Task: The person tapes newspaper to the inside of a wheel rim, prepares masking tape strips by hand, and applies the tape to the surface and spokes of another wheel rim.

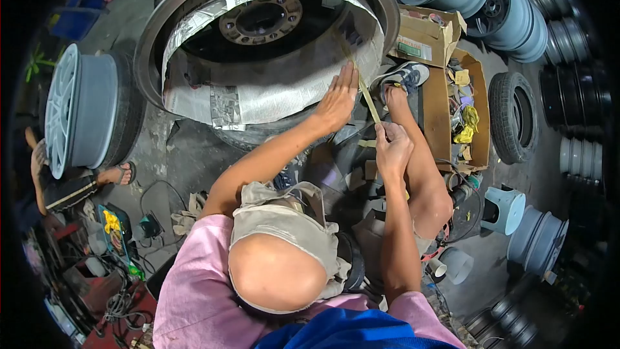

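Note:
A large wheel rim [147, 58] fills the top middle, its inside lined with newspaper [271, 90]. A strip of yellowish tape [369, 100] runs from the paper at the rim's right side down to my right hand. My left hand [338, 98] lies nearly flat, fingers extended, against the newspaper just left of the tape. The lower end of the tape is pinched in my right hand [393, 147], above my bent leg. The rim's hub [260, 19] shows bare metal behind the paper.
Cardboard boxes [479, 77] with scraps stand right of my foot. Beyond them are a tyre [513, 117], a light blue stool [503, 210] and stacked rims [516, 26]. Another person's hand [39, 160] touches a spoked wheel [63, 111] at left. Tools and cables [119, 304] lie lower left.

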Available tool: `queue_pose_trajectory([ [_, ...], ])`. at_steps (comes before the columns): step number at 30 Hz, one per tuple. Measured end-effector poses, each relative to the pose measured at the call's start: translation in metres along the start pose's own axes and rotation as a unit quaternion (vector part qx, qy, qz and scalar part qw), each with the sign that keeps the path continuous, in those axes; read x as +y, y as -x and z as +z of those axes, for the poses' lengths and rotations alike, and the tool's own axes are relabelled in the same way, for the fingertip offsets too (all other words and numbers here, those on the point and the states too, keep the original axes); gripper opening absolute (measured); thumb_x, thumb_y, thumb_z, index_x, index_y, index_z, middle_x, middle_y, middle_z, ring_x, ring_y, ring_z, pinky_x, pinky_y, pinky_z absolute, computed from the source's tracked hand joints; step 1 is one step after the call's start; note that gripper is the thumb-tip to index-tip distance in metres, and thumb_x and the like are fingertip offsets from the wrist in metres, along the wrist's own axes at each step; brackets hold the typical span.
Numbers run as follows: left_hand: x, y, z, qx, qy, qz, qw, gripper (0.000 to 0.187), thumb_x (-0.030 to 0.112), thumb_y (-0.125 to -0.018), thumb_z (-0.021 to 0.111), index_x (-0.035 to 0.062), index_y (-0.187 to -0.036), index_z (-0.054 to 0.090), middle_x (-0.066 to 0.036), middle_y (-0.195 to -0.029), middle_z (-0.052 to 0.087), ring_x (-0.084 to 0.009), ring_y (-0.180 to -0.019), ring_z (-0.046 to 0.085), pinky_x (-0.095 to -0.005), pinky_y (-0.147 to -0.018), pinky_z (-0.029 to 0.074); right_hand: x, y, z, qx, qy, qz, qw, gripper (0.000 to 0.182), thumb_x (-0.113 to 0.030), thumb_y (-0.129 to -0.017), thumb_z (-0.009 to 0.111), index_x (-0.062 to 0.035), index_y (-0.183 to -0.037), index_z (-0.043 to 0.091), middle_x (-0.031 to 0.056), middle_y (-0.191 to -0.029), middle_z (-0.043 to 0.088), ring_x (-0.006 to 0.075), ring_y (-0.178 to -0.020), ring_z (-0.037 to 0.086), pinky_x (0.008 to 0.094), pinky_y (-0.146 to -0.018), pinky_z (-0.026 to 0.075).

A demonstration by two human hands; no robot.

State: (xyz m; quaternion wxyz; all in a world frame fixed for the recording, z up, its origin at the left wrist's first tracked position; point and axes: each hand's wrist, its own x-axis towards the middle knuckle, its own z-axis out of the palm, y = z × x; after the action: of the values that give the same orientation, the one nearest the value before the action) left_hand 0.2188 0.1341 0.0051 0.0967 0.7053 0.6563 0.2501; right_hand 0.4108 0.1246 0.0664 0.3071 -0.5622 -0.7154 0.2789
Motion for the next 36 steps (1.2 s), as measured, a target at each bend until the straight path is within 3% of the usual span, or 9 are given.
queue_pose_trajectory([
  [3, 0.014, 0.011, -0.001, 0.008, 0.027, 0.023, 0.999, 0.086, -0.006, -0.081, 0.053, -0.0143, -0.156, 0.013, -0.039, -0.163, 0.013, -0.0523, -0.152, 0.02, -0.054, -0.125, 0.024, -0.002, -0.002, -0.004, 0.006, 0.015, -0.006, 1.0, 0.015, -0.011, -0.09, 0.075, 0.0023, -0.096, 0.077, 0.0193, -0.083, 0.071, 0.0321, -0.074, 0.069, 0.0409, -0.072, 0.054],
  [9, 0.016, 0.023, -0.021, 0.062, 0.2, -0.022, 0.978, 0.031, 0.008, -0.093, 0.06, -0.0046, -0.12, 0.068, -0.025, -0.122, 0.067, -0.0361, -0.112, 0.067, -0.0465, -0.101, 0.052, 0.002, -0.003, -0.006, 0.013, 0.0, 0.011, 1.0, 0.013, -0.01, -0.089, 0.075, 0.0011, -0.094, 0.077, 0.0188, -0.083, 0.071, 0.0319, -0.074, 0.07, 0.0408, -0.072, 0.054],
  [12, 0.003, 0.017, -0.012, -0.08, 0.544, -0.315, 0.774, 0.041, 0.035, -0.1, 0.068, -0.0031, -0.116, 0.069, -0.011, -0.091, 0.074, -0.0175, -0.08, 0.073, -0.0307, -0.069, 0.06, 0.004, -0.003, -0.007, 0.016, -0.027, 0.018, 0.999, 0.012, -0.01, -0.088, 0.076, 0.0013, -0.094, 0.077, 0.0191, -0.083, 0.071, 0.0315, -0.074, 0.07, 0.0409, -0.072, 0.054],
  [15, -0.009, 0.004, -0.016, -0.189, 0.59, -0.378, 0.688, 0.049, 0.042, -0.099, 0.07, -0.0032, -0.118, 0.068, -0.014, -0.095, 0.074, -0.0224, -0.083, 0.075, -0.032, -0.067, 0.062, 0.01, -0.002, -0.008, -0.002, -0.029, 0.035, 0.999, 0.013, -0.01, -0.088, 0.076, 0.002, -0.094, 0.077, 0.0195, -0.083, 0.072, 0.0312, -0.074, 0.071, 0.0407, -0.071, 0.055],
  [20, -0.004, 0.002, 0.019, -0.114, 0.781, -0.351, 0.503, 0.049, 0.042, -0.102, 0.066, 0.0052, -0.133, 0.059, -0.02, -0.133, 0.063, -0.031, -0.127, 0.061, -0.0462, -0.107, 0.051, -0.005, -0.007, -0.018, -0.041, -0.049, 0.082, 0.995, 0.014, -0.01, -0.089, 0.076, 0.0029, -0.095, 0.077, 0.0201, -0.084, 0.073, 0.03, -0.077, 0.073, 0.0391, -0.072, 0.056],
  [25, 0.01, -0.002, 0.029, -0.095, 0.834, -0.317, 0.441, 0.048, 0.044, -0.103, 0.063, 0.0045, -0.131, 0.062, -0.019, -0.129, 0.065, -0.0273, -0.121, 0.065, -0.0418, -0.103, 0.054, 0.002, -0.01, -0.018, -0.063, -0.052, 0.103, 0.991, 0.015, -0.011, -0.089, 0.076, 0.0035, -0.095, 0.077, 0.0203, -0.085, 0.074, 0.0287, -0.079, 0.074, 0.0388, -0.073, 0.056],
  [27, 0.005, -0.001, 0.018, -0.187, 0.734, -0.303, 0.579, 0.051, 0.048, -0.104, 0.06, 0.0022, -0.126, 0.064, -0.016, -0.118, 0.071, -0.0255, -0.11, 0.071, -0.037, -0.096, 0.058, 0.0, -0.012, -0.02, -0.068, -0.053, 0.107, 0.99, 0.016, -0.011, -0.089, 0.076, 0.0036, -0.095, 0.077, 0.0205, -0.085, 0.074, 0.0286, -0.079, 0.074, 0.0389, -0.073, 0.056],
  [31, 0.001, 0.008, -0.02, -0.154, 0.506, -0.316, 0.788, 0.055, 0.052, -0.103, 0.06, -0.001, -0.097, 0.073, -0.009, -0.079, 0.072, -0.0156, -0.074, 0.07, -0.0274, -0.07, 0.057, 0.008, -0.016, -0.018, -0.065, -0.03, 0.087, 0.994, 0.017, -0.012, -0.088, 0.078, 0.004, -0.094, 0.076, 0.0202, -0.084, 0.074, 0.0328, -0.081, 0.073, 0.0406, -0.076, 0.056],
  [36, -0.008, -0.003, -0.038, 0.036, 0.325, -0.211, 0.921, 0.029, 0.025, -0.091, 0.076, -0.0035, -0.09, 0.073, -0.012, -0.07, 0.068, -0.0157, -0.064, 0.065, -0.0356, -0.064, 0.05, 0.02, -0.025, -0.016, -0.139, 0.052, 0.141, 0.979, 0.032, -0.018, -0.083, 0.084, 0.0052, -0.103, 0.074, 0.0205, -0.094, 0.073, 0.0389, -0.094, 0.07, 0.043, -0.084, 0.055],
])
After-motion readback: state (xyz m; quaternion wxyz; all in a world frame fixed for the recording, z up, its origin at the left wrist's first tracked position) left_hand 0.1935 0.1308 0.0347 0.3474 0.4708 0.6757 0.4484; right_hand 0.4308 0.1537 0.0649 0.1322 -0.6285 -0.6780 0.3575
